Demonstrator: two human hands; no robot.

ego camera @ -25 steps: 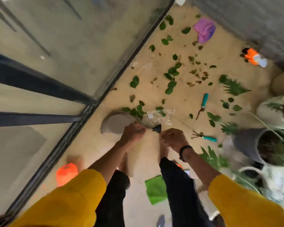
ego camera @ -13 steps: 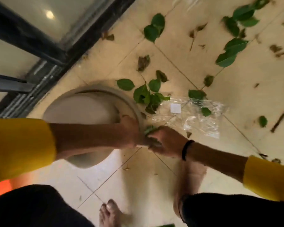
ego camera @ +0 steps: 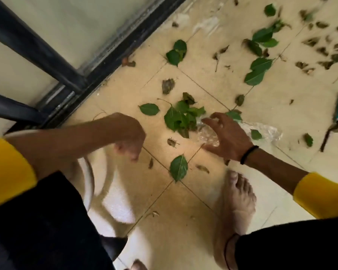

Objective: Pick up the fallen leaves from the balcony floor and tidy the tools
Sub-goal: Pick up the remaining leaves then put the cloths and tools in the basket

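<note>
Beige tiled balcony floor (ego camera: 213, 201) strewn with green leaves (ego camera: 180, 118), dark railing (ego camera: 105, 55) alongside, right hand (ego camera: 225, 136) spread over clear plastic bag (ego camera: 261, 131), left hand (ego camera: 128, 137) loosely curled, empty

Home balcony: tiled floor (ego camera: 213, 201), sliding door frame (ego camera: 109, 55), scattered leaves (ego camera: 179, 117).

The floor (ego camera: 213, 201) is laid with pale beige tiles whose thin dark grout lines run diagonally across the view. Along its upper left edge runs a dark metal door track (ego camera: 113, 55), with dark frame bars (ego camera: 33, 45) holding panes of glass (ego camera: 86, 20). Soft daylight falls evenly over the tiles.
</note>
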